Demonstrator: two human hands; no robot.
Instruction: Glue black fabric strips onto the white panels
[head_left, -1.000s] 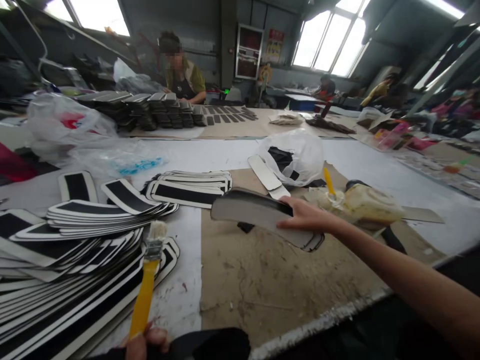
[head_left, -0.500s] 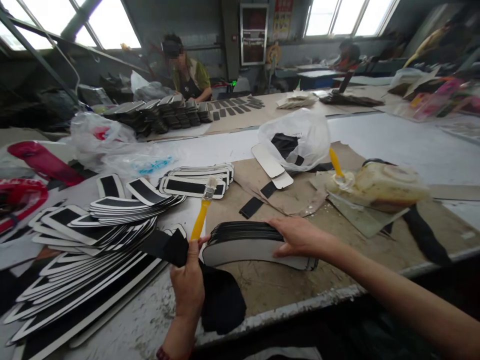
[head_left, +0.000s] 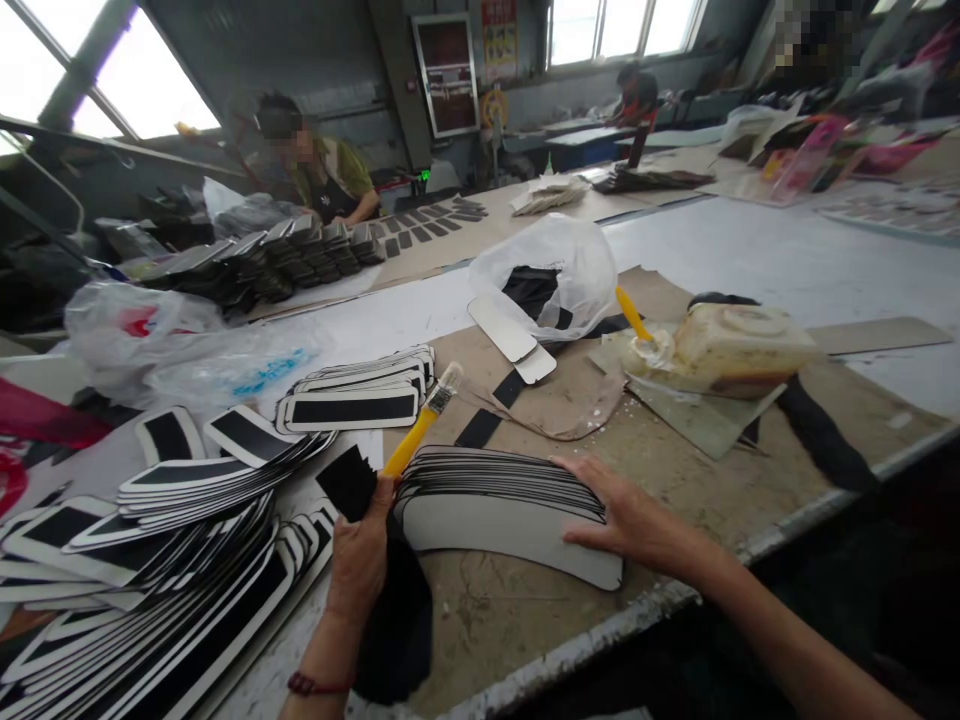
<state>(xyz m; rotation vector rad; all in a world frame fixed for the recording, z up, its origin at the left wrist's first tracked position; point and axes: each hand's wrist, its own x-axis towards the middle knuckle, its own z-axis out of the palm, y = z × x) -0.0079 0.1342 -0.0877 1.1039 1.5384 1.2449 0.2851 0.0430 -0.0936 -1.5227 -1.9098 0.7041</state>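
Note:
My left hand (head_left: 361,555) is closed around the yellow handle of a paintbrush (head_left: 416,435), whose pale bristles point up and to the right. A black strip of material (head_left: 349,482) sticks out on the left of that hand, and more black material (head_left: 401,625) hangs below it. In front of me a stack of curved, dark-edged pieces (head_left: 502,530) lies on the brown board, its pale face towards me. My right hand (head_left: 626,515) grips the stack's right end, fingers on top and thumb on the pale face. The left fingertips are partly hidden by the stack's left end.
Overlapping white-bordered black pieces (head_left: 217,590) cover the left side. Behind the stack are a white plastic bag (head_left: 581,265), two pale pieces (head_left: 502,330) and a glue-stained container (head_left: 739,345) with another yellow brush (head_left: 634,312). A co-worker (head_left: 330,180) sits across the table.
The view has swung to the right. The paintbrush tilts further rightward, and the stack's right end has turned towards me with my right hand still on it.

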